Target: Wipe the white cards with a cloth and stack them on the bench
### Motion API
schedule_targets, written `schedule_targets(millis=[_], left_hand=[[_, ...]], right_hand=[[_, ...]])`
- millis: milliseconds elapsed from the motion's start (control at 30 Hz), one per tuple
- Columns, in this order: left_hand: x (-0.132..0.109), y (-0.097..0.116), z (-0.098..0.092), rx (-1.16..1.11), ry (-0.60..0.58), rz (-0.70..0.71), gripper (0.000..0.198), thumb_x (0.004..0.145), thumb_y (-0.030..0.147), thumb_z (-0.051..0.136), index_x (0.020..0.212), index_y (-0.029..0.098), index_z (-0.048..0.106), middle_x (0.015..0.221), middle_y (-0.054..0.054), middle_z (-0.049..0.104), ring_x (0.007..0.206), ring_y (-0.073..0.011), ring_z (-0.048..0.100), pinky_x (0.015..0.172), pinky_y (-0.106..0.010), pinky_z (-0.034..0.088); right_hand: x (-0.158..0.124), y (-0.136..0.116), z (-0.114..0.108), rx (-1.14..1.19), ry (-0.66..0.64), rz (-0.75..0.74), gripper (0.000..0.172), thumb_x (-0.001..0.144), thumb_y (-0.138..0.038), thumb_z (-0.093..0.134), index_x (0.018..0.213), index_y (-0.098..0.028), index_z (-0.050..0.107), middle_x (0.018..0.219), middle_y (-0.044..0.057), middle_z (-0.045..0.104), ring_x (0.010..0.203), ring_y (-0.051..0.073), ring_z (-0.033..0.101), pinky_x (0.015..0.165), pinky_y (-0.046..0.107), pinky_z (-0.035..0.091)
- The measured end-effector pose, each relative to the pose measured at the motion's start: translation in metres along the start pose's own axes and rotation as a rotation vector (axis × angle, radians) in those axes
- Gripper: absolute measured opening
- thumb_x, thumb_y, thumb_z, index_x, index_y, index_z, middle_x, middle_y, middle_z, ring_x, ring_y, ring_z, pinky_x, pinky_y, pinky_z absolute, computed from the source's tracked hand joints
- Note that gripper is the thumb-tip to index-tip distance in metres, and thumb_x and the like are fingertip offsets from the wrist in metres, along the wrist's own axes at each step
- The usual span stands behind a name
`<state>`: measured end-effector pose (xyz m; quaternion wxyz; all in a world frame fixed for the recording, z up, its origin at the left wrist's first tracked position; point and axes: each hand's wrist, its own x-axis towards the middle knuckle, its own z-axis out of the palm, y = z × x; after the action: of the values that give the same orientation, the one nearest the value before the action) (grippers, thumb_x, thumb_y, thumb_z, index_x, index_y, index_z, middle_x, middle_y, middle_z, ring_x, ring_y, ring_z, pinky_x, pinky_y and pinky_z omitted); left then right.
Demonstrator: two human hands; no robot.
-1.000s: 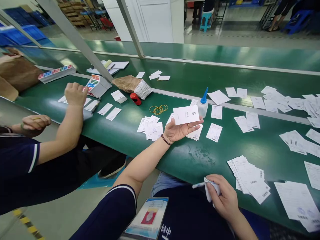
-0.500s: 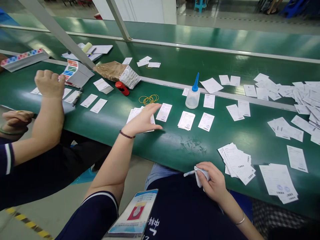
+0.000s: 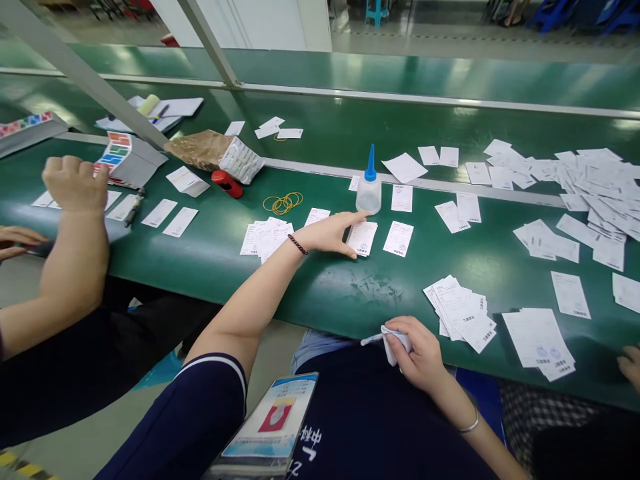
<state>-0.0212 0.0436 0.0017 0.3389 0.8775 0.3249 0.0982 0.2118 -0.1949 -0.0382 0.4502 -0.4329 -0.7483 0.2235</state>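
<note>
My left hand (image 3: 333,233) lies stretched out on the green table (image 3: 350,293), fingers flat and apart, its fingertips touching a small stack of white paper slips (image 3: 363,238). A spread pile of slips (image 3: 265,238) sits just left of that wrist. A clear glue bottle with a blue nozzle (image 3: 369,190) stands just beyond the fingertips. My right hand (image 3: 417,350) rests near my lap at the table's front edge, closed around a crumpled white cloth (image 3: 393,339).
A co-worker's fist (image 3: 75,183) rests on the table at the left beside a colourful box (image 3: 127,160). Yellow rubber bands (image 3: 283,202), a red stamp (image 3: 226,183) and a brown paper packet (image 3: 215,152) lie behind. Many loose slips (image 3: 575,193) cover the right side.
A second ago my left hand held a slip up in the air; it has since put it down and moved right across the table onto the small stack. The right hand stays shut on the cloth.
</note>
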Motion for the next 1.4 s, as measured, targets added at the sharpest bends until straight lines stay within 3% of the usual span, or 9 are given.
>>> schedule_targets(millis=[133,267,467,600,767,933,1067,1233,1400], left_hand=[[-0.013,-0.002,-0.003,-0.309,0.132,-0.023,0.105,0.059,0.042,0.086,0.149,0.026,0.034,0.152,-0.012,0.041,0.141,-0.0339,0.037,0.112,-0.046,0.035],[-0.024,-0.004,0.001,-0.638,0.303,0.016,0.089,0.059,0.036,0.087,0.139,0.028,0.049,0.142,-0.011,0.053,0.136,-0.0336,0.044,0.110,-0.048,0.038],[-0.046,0.013,0.016,-1.319,0.549,0.060,0.079,0.070,0.072,0.066,0.129,0.020,0.057,0.135,-0.015,0.058,0.129,-0.0370,0.052,0.107,-0.052,0.043],[-0.054,0.024,0.025,-1.453,0.597,0.070,0.081,0.072,0.079,0.056,0.128,0.020,0.057,0.131,-0.013,0.061,0.126,-0.0357,0.054,0.110,-0.052,0.040],[-0.075,0.023,0.016,-1.302,0.659,0.038,0.081,0.072,0.081,0.052,0.126,0.021,0.056,0.133,-0.014,0.059,0.126,-0.0364,0.054,0.106,-0.053,0.043],[-0.131,-0.012,-0.019,-0.525,0.825,-0.187,0.070,0.069,0.059,0.074,0.127,0.025,0.054,0.139,-0.012,0.053,0.132,-0.0326,0.048,0.108,-0.049,0.042],[-0.153,-0.030,-0.030,0.005,0.536,-0.503,0.088,0.062,0.055,0.079,0.136,0.020,0.048,0.147,-0.015,0.045,0.140,-0.0355,0.037,0.117,-0.054,0.028],[-0.105,-0.012,-0.008,0.116,0.338,-0.319,0.094,0.067,0.058,0.075,0.145,0.019,0.040,0.157,-0.015,0.031,0.147,-0.0313,0.024,0.121,-0.048,0.022],[-0.030,-0.001,0.015,-0.075,0.300,-0.022,0.089,0.051,0.045,0.087,0.132,0.022,0.058,0.144,-0.015,0.050,0.139,-0.0372,0.040,0.116,-0.050,0.027]], right_hand=[[0.000,0.001,-0.001,0.016,-0.019,0.003,0.018,0.090,-0.011,0.055,0.105,-0.019,0.060,0.090,0.007,0.069,0.083,0.018,0.067,0.072,0.032,0.058],[0.001,0.001,-0.001,0.005,-0.015,-0.002,0.017,0.090,-0.012,0.055,0.104,-0.018,0.061,0.089,0.007,0.069,0.082,0.018,0.067,0.072,0.032,0.058],[-0.002,0.002,0.000,-0.006,-0.012,-0.014,0.016,0.090,-0.013,0.055,0.104,-0.019,0.061,0.090,0.007,0.069,0.083,0.018,0.068,0.073,0.032,0.058],[-0.004,0.007,0.001,-0.015,-0.033,-0.018,0.015,0.091,-0.014,0.056,0.104,-0.019,0.061,0.092,0.008,0.069,0.083,0.018,0.068,0.074,0.030,0.058],[-0.004,0.008,0.001,-0.009,-0.035,-0.033,0.014,0.091,-0.015,0.057,0.103,-0.018,0.061,0.092,0.008,0.068,0.083,0.018,0.067,0.074,0.030,0.058],[-0.004,0.005,0.001,-0.007,-0.030,-0.039,0.016,0.090,-0.011,0.056,0.104,-0.017,0.061,0.092,0.008,0.068,0.084,0.017,0.067,0.074,0.029,0.057],[-0.003,0.005,0.001,-0.001,-0.037,-0.033,0.016,0.090,-0.011,0.056,0.104,-0.017,0.061,0.092,0.008,0.068,0.084,0.017,0.067,0.074,0.030,0.058],[-0.001,0.003,0.000,0.001,-0.044,-0.029,0.016,0.089,-0.012,0.056,0.103,-0.019,0.061,0.091,0.007,0.069,0.082,0.019,0.068,0.072,0.032,0.059],[0.001,-0.001,-0.003,-0.020,-0.037,0.004,0.017,0.090,-0.014,0.054,0.103,-0.023,0.062,0.090,0.006,0.069,0.080,0.020,0.070,0.071,0.031,0.060]])
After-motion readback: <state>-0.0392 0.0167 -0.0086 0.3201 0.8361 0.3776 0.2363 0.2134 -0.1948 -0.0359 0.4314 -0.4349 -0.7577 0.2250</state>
